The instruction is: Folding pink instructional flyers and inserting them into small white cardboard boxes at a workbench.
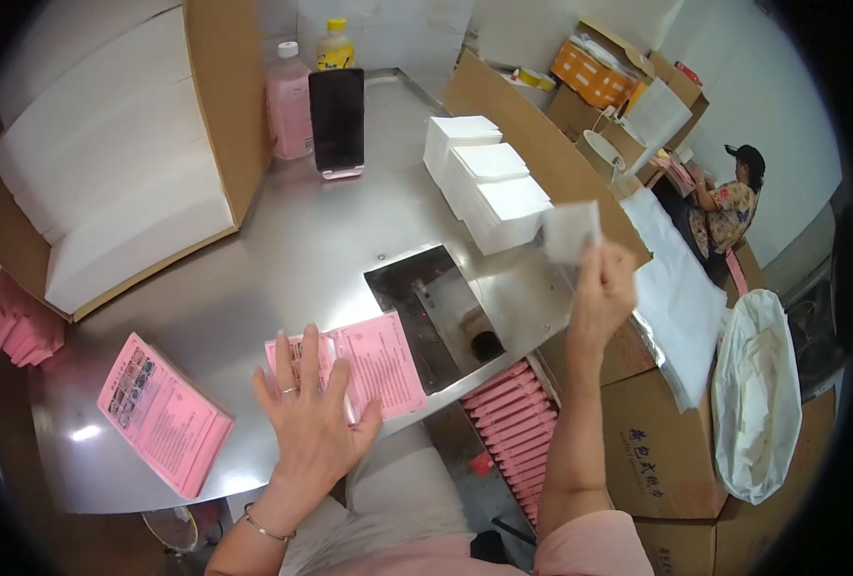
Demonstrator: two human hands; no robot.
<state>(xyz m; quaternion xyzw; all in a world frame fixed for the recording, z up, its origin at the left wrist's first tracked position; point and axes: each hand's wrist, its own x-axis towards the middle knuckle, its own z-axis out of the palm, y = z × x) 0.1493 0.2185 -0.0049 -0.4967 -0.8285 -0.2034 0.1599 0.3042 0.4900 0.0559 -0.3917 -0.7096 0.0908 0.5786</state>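
My left hand (316, 413) lies spread over a pink printed sheet (383, 360) at the table's front edge. A narrow white strip shows under its fingers; what it belongs to is partly hidden. My right hand (604, 283) is raised at the right, pinching a white folded tissue (570, 232) by one edge, both a little blurred. Beyond it stand several stacks of white folded tissues (508, 206) side by side. Left of my left hand lies a thick stack of pink printed sheets (167, 413).
A rectangular opening (436, 317) cuts into the metal table (301, 250). A phone (337, 125) stands before two bottles. A large carton (225, 106) holds white paper. Below right, a box holds rows of pink packets (513, 422). A white bag (757, 403) and a seated person (729, 206) are farther right.
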